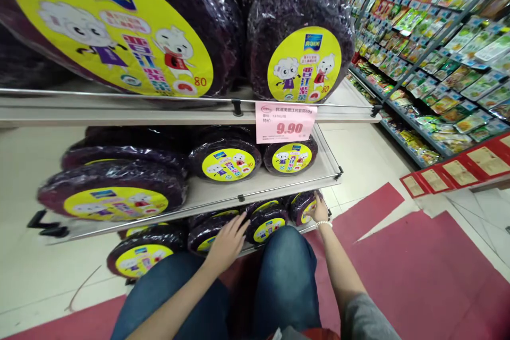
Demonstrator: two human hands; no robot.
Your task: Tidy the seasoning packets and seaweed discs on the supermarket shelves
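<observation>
Round plastic-wrapped packs of dark dried seaweed with yellow labels stand along the lowest shelf. My right hand [320, 211], with a bead bracelet at the wrist, is at the right end, its thumb and fingers around the right edge of a seaweed pack [299, 208]. Fingers outstretched, my left hand [228, 241] is over the front of another pack [199, 234] and holds nothing. Between the hands is a further pack [266, 224], its lower part hidden by my knee. One more pack [139, 257] leans at the left end.
Above are a middle shelf [215, 194] and an upper shelf [159, 109] bearing more such packs. A pink price tag [286, 123] hangs from the upper edge. Red mats [398, 255] cover part of the floor. Racks of bagged goods [438, 53] stand at the right.
</observation>
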